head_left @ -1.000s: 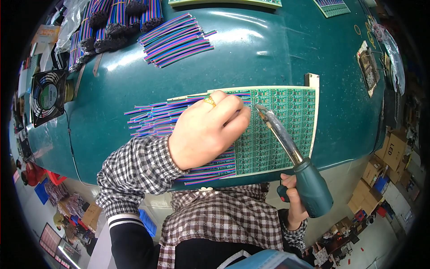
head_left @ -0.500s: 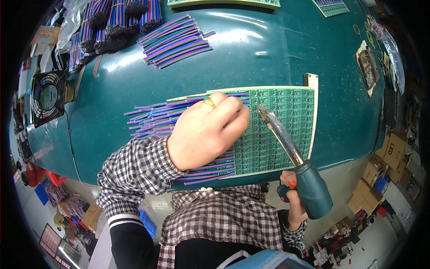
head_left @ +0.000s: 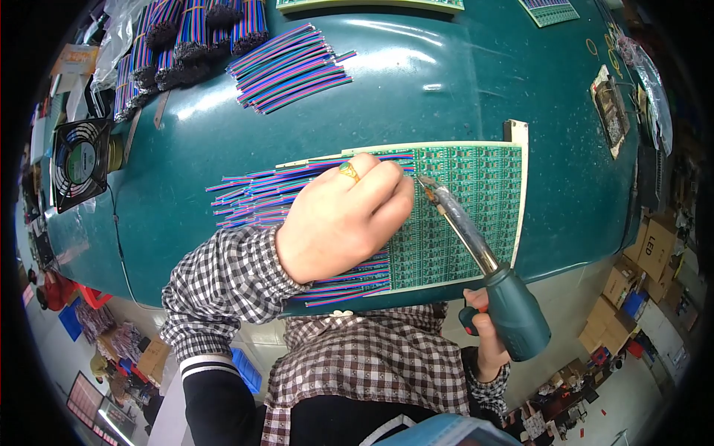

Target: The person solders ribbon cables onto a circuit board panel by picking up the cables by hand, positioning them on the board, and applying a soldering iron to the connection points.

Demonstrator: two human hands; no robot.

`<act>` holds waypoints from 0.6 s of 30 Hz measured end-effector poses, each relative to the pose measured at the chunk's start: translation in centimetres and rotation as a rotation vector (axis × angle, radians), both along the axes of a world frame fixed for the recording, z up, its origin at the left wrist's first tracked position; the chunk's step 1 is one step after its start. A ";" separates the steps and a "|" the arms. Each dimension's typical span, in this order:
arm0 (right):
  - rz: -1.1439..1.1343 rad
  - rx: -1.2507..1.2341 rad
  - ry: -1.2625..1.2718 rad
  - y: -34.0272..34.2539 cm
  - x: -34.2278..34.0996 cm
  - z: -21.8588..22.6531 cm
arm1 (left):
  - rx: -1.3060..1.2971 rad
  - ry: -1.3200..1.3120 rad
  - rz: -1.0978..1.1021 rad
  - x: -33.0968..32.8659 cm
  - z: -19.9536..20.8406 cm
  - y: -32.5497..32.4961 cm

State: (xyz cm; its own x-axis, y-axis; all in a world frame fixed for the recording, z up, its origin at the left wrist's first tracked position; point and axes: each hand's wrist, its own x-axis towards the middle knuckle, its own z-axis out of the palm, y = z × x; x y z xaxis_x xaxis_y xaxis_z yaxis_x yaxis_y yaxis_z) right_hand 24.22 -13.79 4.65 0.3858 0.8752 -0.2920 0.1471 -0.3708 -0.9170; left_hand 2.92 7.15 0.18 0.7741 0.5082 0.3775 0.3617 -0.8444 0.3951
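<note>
A green circuit board panel (head_left: 468, 215) lies on the table in front of me, with rows of small repeated circuits. Multicoloured ribbon wires (head_left: 256, 195) run leftward from its left part. My left hand (head_left: 342, 215) rests over these wires, fingers pinched together near the upper middle of the panel; the wire end under the fingertips is mostly hidden. In my right hand (head_left: 487, 334) is a soldering iron (head_left: 517, 312) with a dark green body, held by its handle. Its tip sits just right of my left fingertips, close to the board; whether they touch, I cannot tell.
Loose ribbon wires (head_left: 290, 70) lie at the far left, beside banded wire bundles (head_left: 178, 33). A small black fan (head_left: 80, 163) stands at the left edge. A dirty metal tray (head_left: 610, 111) lies far right. More boards (head_left: 372, 6) are at the back.
The soldering iron has shifted slightly left, bringing its tip nearer my left fingertips. My left hand stays almost in the same place.
</note>
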 end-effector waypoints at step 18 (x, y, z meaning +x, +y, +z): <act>-0.026 -0.023 0.023 -0.1 -0.2 -0.2 | 0.072 -0.020 -0.034 0.1 -0.2 0.1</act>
State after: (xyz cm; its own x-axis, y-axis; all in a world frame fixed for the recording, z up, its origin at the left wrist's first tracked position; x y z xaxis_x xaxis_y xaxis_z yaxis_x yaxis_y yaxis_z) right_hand 24.05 -13.91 4.47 0.4015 0.8577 -0.3213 0.1160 -0.3956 -0.9111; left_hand 2.99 7.21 -0.06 0.7823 0.4530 0.4275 0.3251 -0.8824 0.3401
